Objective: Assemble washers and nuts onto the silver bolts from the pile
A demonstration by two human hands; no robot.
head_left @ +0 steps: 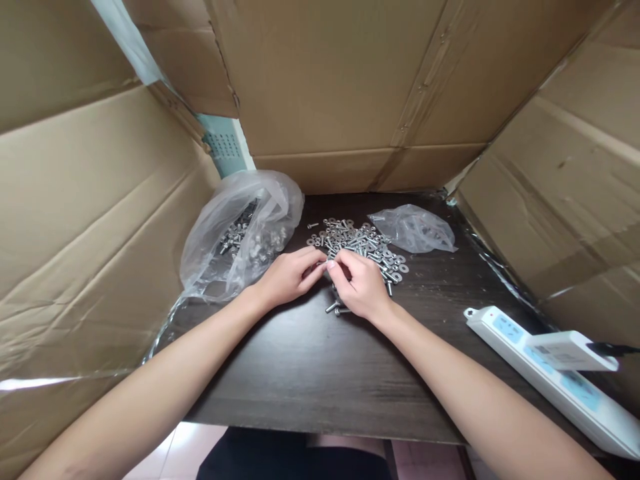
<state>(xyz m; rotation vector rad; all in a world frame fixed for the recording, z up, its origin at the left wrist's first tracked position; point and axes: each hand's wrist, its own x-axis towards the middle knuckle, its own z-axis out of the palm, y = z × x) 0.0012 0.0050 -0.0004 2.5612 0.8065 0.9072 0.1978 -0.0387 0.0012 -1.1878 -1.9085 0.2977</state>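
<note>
My left hand (pixel 295 275) is closed, with thumb and forefinger pinched together at the near edge of a pile of screws, nuts and washers (pixel 367 241). My right hand (pixel 361 283) is closed in a pinch too, and its fingertips meet those of the left. A tiny bright glint shows between them, but the part they hold is too small and covered to name. A few loose screws (pixel 333 307) lie on the table just below my right hand. Part of the pile is hidden behind my right hand.
On the dark wooden table (pixel 280 373), an open clear plastic bag (pixel 210 247) of metal fasteners stands left of the pile. A smaller plastic bag (pixel 417 229) lies behind right. Along the right edge runs a white power strip (pixel 530 373) with a plugged-in adapter (pixel 575 350). Cardboard walls (pixel 330 80) enclose the table.
</note>
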